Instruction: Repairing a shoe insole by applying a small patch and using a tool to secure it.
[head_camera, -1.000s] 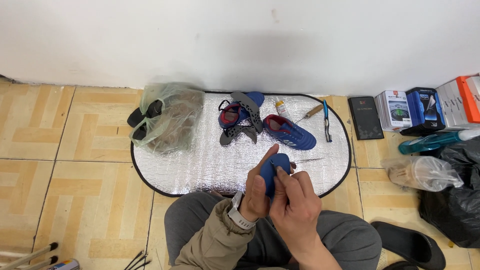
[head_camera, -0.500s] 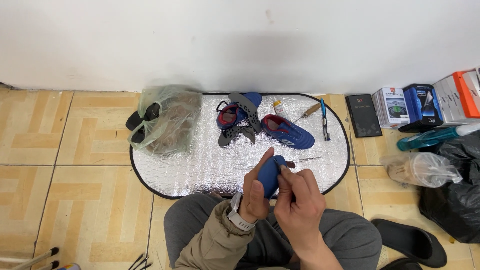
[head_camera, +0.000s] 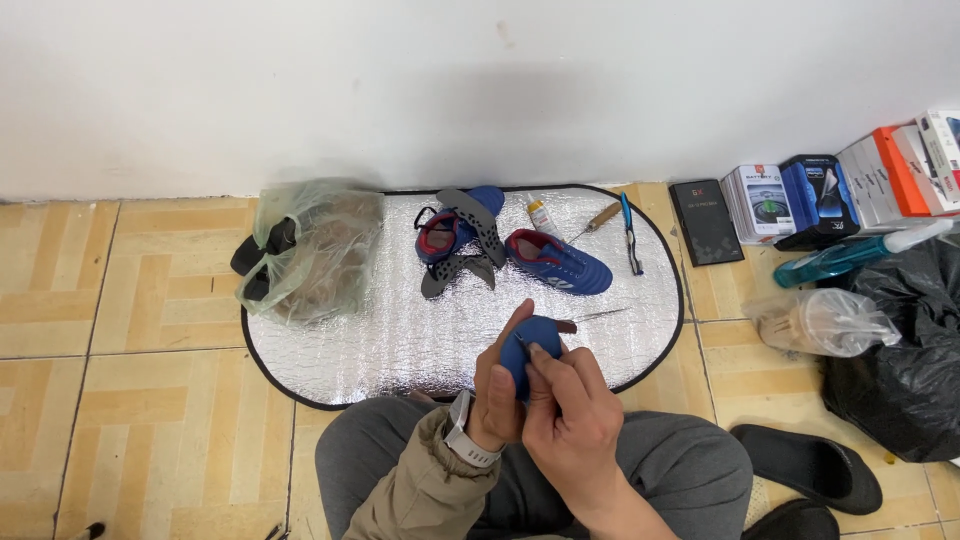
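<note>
A small blue shoe piece (head_camera: 527, 357) sits above the person's lap, gripped by the left hand (head_camera: 497, 395) while the right hand (head_camera: 572, 420) pinches a thin tool against it. Beyond, blue shoes (head_camera: 557, 262), insoles (head_camera: 470, 245) and a plastic bag (head_camera: 312, 250) lie on a silver mat (head_camera: 400, 340).

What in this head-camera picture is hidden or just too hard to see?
- blue shoe: mostly covered by the left hand and right hand.
- Thin tool at the right fingers: too small to identify.
- Contents of the green plastic bag: blurred by the cloudy film.
- Black bag and stacked boxes: cut off by the right edge.
- black sandal: partly cut off by the bottom edge.
</note>
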